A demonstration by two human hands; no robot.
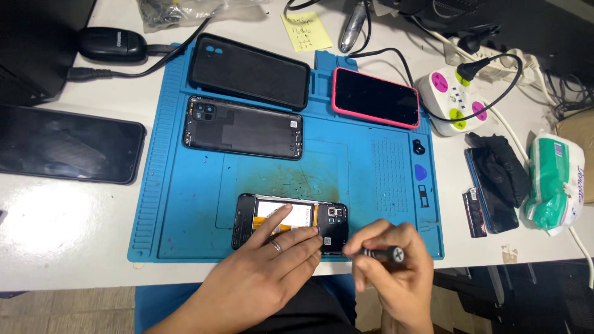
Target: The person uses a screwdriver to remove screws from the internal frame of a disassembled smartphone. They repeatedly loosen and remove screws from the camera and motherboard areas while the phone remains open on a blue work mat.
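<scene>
From the head camera we see our left hand (272,263) lying flat, fingers spread, on the open phone (291,224) just above it on the blue mat (185,210). Our right hand (393,266) sits beside it, pinched tight around a small screwdriver (380,252) (its tip is hidden). Farther up lie a black back cover (242,127) and a pink phone (376,97).

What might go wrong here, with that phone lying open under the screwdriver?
1. The screwdriver in the right hand works near the bare camera parts of the open phone; a slip might scratch them.
2. The left hand steadies the phone with fingers on its exposed inside, so pressing hard might harm it.
3. The phone sits close to the mat's front edge; a loose screw might roll off.
</scene>
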